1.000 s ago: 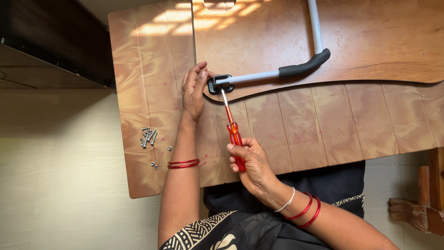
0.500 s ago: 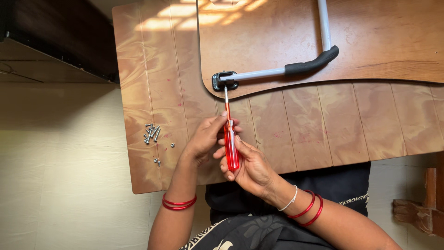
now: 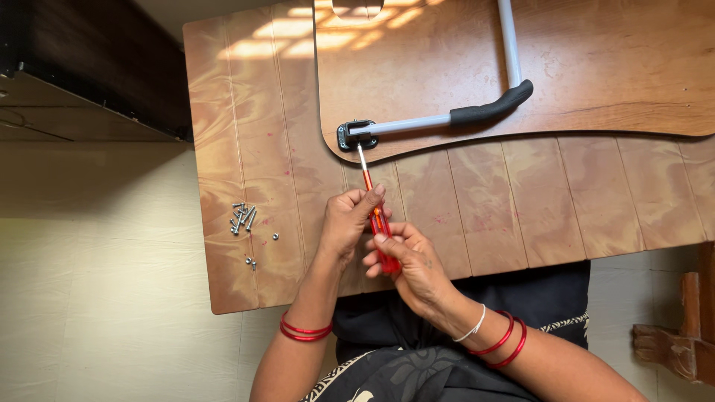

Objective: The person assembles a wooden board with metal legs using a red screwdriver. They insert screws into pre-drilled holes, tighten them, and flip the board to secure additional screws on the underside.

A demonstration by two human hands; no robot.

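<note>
Wooden table point(image 3: 246, 112), loose screws point(image 3: 243, 217) leftward; both hands' fingers point(image 3: 376, 195) clamped on red screwdriver point(image 3: 378, 223).

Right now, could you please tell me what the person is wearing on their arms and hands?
Both forearms are bare, with no sleeves or gloves. The left wrist carries two thin red bangles. The right wrist has a thin white bangle followed by two red bangles. The left hand and right hand show no rings that I can see.

Left hand point(image 3: 348, 223) and right hand point(image 3: 412, 262) both closed on a red screwdriver point(image 3: 378, 223), its tip at a black bracket point(image 3: 354, 135), loose screws point(image 3: 244, 217) on the wooden worktop point(image 3: 238, 112)
</note>
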